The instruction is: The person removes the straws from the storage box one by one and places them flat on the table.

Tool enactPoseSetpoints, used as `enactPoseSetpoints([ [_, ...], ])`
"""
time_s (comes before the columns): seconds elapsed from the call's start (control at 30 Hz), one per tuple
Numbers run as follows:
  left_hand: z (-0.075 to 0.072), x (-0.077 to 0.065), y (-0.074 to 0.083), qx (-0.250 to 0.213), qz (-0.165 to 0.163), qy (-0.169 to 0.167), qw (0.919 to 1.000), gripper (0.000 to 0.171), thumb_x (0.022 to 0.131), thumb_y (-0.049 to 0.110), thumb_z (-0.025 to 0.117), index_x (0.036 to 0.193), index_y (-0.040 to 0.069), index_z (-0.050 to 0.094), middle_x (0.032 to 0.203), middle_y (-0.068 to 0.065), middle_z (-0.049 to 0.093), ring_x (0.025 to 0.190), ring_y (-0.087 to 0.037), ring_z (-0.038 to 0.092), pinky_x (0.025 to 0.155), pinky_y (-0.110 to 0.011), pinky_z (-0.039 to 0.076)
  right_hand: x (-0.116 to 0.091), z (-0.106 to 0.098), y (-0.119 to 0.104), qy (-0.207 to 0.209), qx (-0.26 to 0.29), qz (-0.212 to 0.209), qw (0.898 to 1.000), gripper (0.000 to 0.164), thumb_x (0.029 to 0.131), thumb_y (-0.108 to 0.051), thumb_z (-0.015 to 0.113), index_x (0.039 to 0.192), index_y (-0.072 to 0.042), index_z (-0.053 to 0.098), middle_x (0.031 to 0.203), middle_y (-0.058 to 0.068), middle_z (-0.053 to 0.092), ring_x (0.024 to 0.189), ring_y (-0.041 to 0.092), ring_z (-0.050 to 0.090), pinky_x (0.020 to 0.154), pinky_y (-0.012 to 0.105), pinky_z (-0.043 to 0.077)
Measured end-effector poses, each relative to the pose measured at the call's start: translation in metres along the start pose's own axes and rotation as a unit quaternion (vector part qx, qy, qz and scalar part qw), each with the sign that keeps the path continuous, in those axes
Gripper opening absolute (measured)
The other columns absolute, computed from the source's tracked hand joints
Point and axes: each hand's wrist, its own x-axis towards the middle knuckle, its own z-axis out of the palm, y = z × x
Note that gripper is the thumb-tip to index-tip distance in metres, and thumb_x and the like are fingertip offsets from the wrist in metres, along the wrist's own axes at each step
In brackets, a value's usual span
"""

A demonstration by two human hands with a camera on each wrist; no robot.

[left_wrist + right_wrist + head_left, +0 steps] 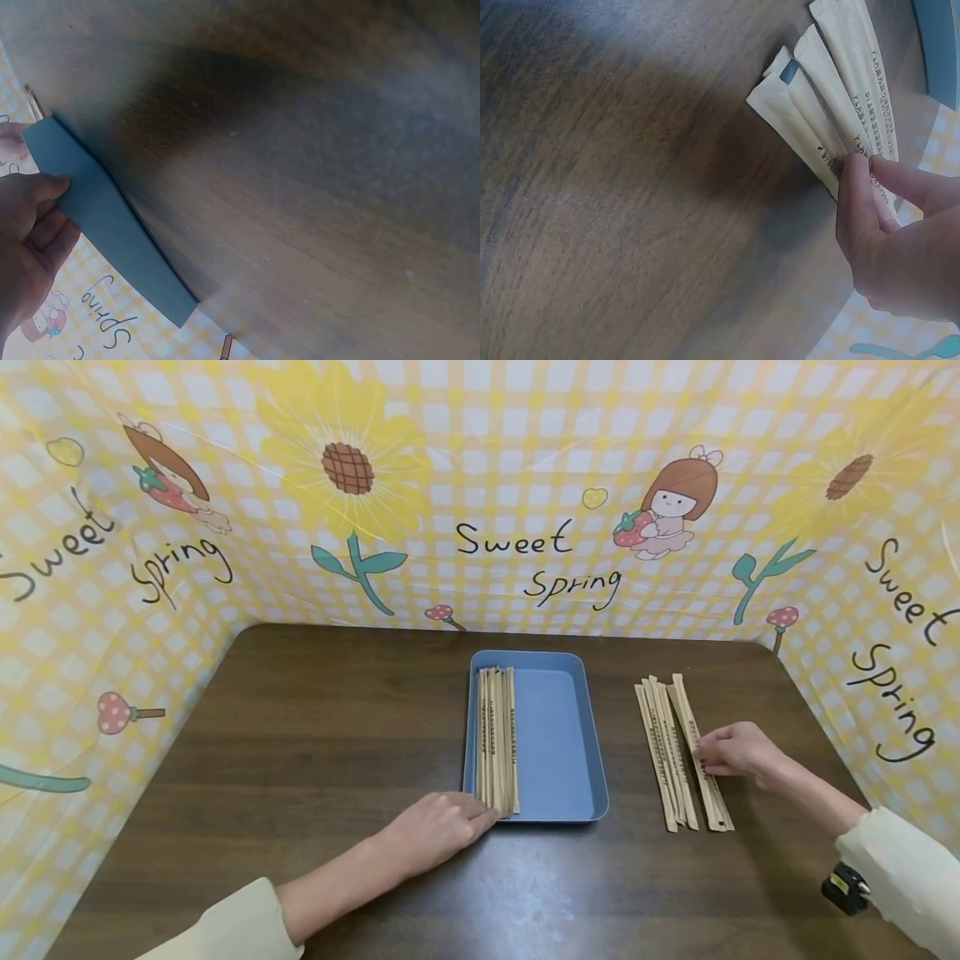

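Observation:
A shallow blue tray [555,735] stands mid-table. Along its left side lies a bundle of slim, kraft-paper-wrapped sticks [497,727] with dark print. My left hand [438,831] holds the tray's near left corner; in the left wrist view its thumb [54,185] lies on the outer wall [112,217] and the other fingers reach past the rim. To the right of the tray, several more wrapped sticks [662,752] lie fanned on the table. My right hand [742,752] pinches the rightmost wrapped stick [684,706] near its middle between thumb and fingers, close beside the others [840,82].
The dark wooden table [322,718] is enclosed at the back and sides by a yellow checked cloth [495,460] with flowers and lettering. A small black device [845,889] sits by the right sleeve [900,868].

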Motion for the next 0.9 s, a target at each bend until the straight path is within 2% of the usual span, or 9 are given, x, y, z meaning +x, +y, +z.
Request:
enactPoseSetpoints([
  [0.3,0.0000,0.0001,-0.0004,0.001,-0.001,-0.002,1.0000,0.027,0.084,-0.002,0.073,0.110,0.005,0.075,0.093,-0.001,0.072,0.084,-0.011,0.067,0.076,-0.022,0.058,0.0038,0.0072,0.0009,0.010,-0.009,0.004,1.000,0.037,0.093,0.001,0.064,0.118,0.026,0.054,0.094,0.009,0.069,0.080,0.012,0.067,0.075,0.029,0.061],
  [0.4,-0.0009,0.0004,-0.0004,0.004,-0.001,-0.005,1.0000,0.027,0.084,-0.001,0.073,0.110,0.005,0.075,0.094,-0.001,0.072,0.085,-0.011,0.067,0.077,-0.022,0.058,0.0050,0.0088,0.0004,0.015,-0.017,0.001,1.000,0.034,0.092,0.001,0.066,0.114,0.025,0.056,0.099,0.016,0.068,0.078,0.012,0.067,0.074,0.028,0.061],
  [0.5,-0.0010,0.0007,-0.0006,0.004,-0.001,-0.004,1.0000,0.027,0.084,-0.001,0.073,0.110,0.005,0.075,0.093,-0.001,0.072,0.084,-0.011,0.066,0.076,-0.022,0.058,0.0049,0.0092,-0.0006,0.023,-0.035,-0.002,0.999,0.030,0.091,0.000,0.068,0.109,0.022,0.060,0.112,0.028,0.062,0.078,0.012,0.068,0.073,0.028,0.061],
  [0.6,0.0000,0.0006,-0.0009,0.001,-0.002,0.000,1.0000,0.027,0.083,-0.001,0.073,0.110,0.005,0.074,0.091,-0.001,0.071,0.082,-0.011,0.066,0.074,-0.022,0.058,0.0041,0.0089,-0.0017,0.029,-0.053,-0.001,0.998,0.027,0.090,-0.003,0.070,0.104,0.019,0.063,0.118,0.031,0.059,0.077,0.014,0.070,0.072,0.029,0.061],
  [0.73,0.0012,0.0001,-0.0010,-0.001,-0.002,0.001,1.0000,0.027,0.083,-0.001,0.072,0.109,0.005,0.074,0.091,-0.001,0.072,0.082,-0.011,0.066,0.074,-0.022,0.058,0.0026,0.0086,-0.0020,0.032,-0.069,0.000,0.997,0.025,0.090,-0.006,0.072,0.102,0.015,0.065,0.107,0.023,0.065,0.075,0.017,0.071,0.070,0.029,0.061],
  [0.9,0.0009,0.0001,-0.0006,-0.002,-0.003,0.001,1.0000,0.027,0.083,-0.002,0.073,0.110,0.005,0.074,0.092,-0.001,0.072,0.084,-0.012,0.067,0.075,-0.023,0.058,0.0013,0.0077,-0.0004,0.038,-0.085,-0.013,0.996,0.022,0.091,-0.005,0.070,0.100,0.015,0.067,0.101,0.019,0.069,0.075,0.017,0.071,0.069,0.029,0.061],
])
